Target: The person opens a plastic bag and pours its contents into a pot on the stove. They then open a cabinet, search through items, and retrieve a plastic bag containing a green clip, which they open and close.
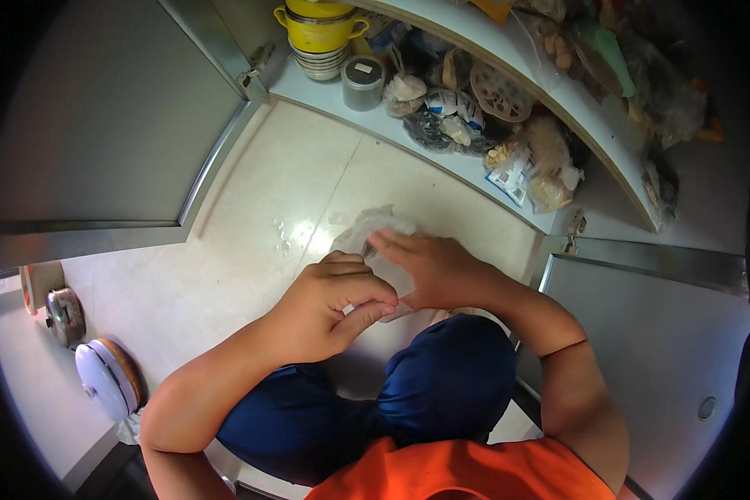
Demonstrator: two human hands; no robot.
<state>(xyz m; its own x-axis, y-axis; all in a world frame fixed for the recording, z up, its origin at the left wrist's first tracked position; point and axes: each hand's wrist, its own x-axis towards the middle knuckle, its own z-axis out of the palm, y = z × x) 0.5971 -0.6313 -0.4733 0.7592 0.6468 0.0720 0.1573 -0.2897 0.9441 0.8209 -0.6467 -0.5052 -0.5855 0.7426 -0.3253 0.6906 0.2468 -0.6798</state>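
Above my knees, a thin, translucent plastic bag (389, 271) hangs crumpled between my two hands. My left hand (342, 296) is closed in a pinch on the bag's near edge, thumb against the bent forefinger. On the bag's other side, my right hand (433, 268) has its fingers stretched out and its thumb set apart, resting against the plastic. Whatever the bag contains, if anything, I cannot make out. Small wet-looking spots (285, 237) show on the pale tiled floor (250, 204) just beyond my left hand.
Ahead is an open cabinet with a curved shelf (550, 79). Its bottom holds a yellow pot (318, 32), stacked bowls (319, 62), a grey-lidded jar (362, 83) and several bagged goods (454, 121). Cabinet doors stand left (100, 117) and right (642, 333). Lids (102, 379) lie at left.
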